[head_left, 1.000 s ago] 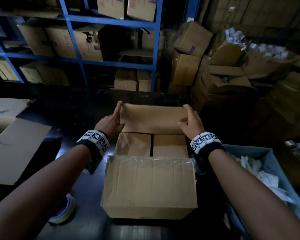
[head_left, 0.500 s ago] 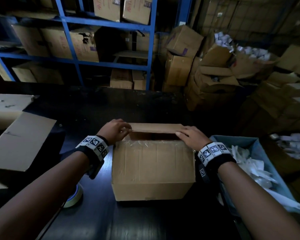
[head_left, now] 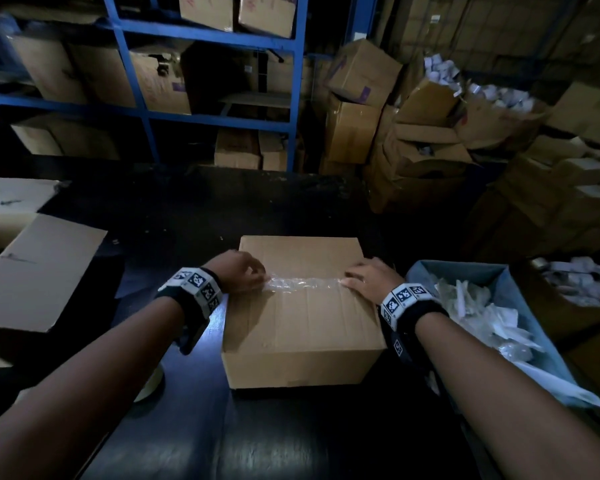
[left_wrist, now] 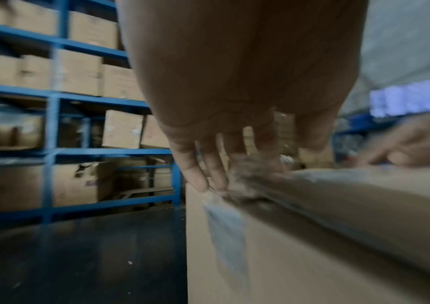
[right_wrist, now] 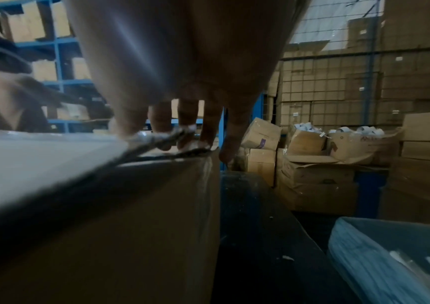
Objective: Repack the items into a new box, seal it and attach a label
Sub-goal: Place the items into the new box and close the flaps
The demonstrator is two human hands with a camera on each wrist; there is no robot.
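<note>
A brown cardboard box (head_left: pixel 305 323) stands on the dark table (head_left: pixel 187 220) with its top flaps folded flat. Crinkled clear tape (head_left: pixel 305 283) runs along the seam between the flaps. My left hand (head_left: pixel 243 275) rests on the left end of the seam, fingers touching the tape. My right hand (head_left: pixel 368 280) presses flat on the right end. In the left wrist view my left hand (left_wrist: pixel 208 181) has straight fingers at the box's (left_wrist: pixel 312 257) top edge, where a tape end (left_wrist: pixel 229 230) hangs down the side. In the right wrist view the right hand (right_wrist: pixel 182 142) has its fingertips on the box (right_wrist: pixel 130 226) top.
A tape roll (head_left: pixel 149 386) lies on the table under my left forearm. A blue bin (head_left: pixel 426 271) of white packets (head_left: pixel 482 313) stands just right of the box. Flat cardboard sheets (head_left: pixel 39 271) lie at the left. Blue shelving (head_left: pixel 291 98) and stacked cartons (head_left: pixel 430 150) fill the back.
The far flap, upright a second ago, has been folded down and the top is now closed. Both hands have come down from the flap's edges onto the seam.
</note>
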